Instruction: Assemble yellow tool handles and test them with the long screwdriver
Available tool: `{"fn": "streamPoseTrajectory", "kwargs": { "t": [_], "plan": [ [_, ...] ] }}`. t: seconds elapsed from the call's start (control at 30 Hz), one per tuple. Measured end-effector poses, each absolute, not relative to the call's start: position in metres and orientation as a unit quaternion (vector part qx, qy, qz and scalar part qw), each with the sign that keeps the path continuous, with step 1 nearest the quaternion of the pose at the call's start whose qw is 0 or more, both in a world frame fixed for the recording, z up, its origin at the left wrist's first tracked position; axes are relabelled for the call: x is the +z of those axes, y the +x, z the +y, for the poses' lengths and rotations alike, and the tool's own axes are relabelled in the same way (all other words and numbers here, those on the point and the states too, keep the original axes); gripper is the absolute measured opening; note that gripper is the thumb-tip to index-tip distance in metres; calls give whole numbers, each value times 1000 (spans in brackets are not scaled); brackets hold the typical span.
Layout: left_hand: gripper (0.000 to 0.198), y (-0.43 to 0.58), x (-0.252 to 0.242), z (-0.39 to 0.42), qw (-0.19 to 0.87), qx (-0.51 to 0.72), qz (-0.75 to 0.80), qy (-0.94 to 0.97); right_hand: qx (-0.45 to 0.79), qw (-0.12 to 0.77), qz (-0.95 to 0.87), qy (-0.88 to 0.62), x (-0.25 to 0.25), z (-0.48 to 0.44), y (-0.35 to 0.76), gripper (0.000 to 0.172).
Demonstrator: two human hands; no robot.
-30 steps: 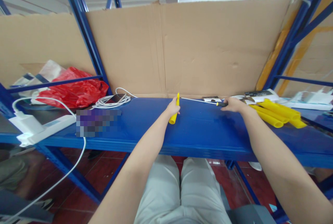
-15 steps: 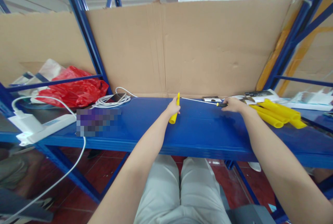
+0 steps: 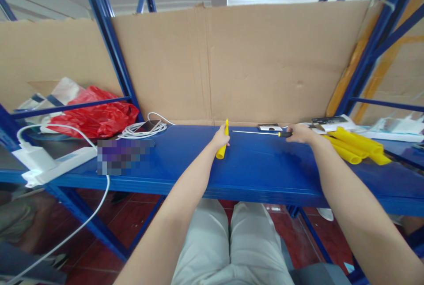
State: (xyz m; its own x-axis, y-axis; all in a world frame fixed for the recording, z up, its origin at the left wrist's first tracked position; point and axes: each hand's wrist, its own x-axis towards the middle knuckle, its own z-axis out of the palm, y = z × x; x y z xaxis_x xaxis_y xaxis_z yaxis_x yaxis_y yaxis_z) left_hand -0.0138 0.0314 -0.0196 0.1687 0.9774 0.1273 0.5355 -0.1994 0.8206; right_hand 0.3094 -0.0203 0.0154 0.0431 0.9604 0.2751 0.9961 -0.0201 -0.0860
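My left hand is closed around a yellow tube that stands at a slant over the middle of the blue shelf. Its upper end sticks out above my fingers. To the right, my right hand grips the black and yellow handle of a screwdriver. The long thin shaft points left toward the tube, and its tip is a little apart from it. Several yellow tubes lie in a pile just right of my right wrist.
The blue shelf has a cardboard wall behind it. At left are a red plastic bag, a coiled white cable and a white power strip. A small card lies by the wall.
My right hand has shifted slightly right with the screwdriver, so its tip is now farther from the yellow tube. My left hand has barely moved.
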Motion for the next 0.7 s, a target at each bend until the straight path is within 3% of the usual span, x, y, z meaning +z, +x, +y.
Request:
{"fn": "streamPoseTrajectory", "kwargs": {
  "t": [0.53,0.6,0.7],
  "plan": [
    [78,5,-6,-2,250,349,452,782,138,130,-815,-547,6,-12,261,25],
    [79,11,-5,-8,245,347,426,799,155,159,-812,-540,2,-10,252,23],
    [80,18,-4,-16,238,333,398,821,132,278,-792,-527,0,-7,239,23]
  ]
}}
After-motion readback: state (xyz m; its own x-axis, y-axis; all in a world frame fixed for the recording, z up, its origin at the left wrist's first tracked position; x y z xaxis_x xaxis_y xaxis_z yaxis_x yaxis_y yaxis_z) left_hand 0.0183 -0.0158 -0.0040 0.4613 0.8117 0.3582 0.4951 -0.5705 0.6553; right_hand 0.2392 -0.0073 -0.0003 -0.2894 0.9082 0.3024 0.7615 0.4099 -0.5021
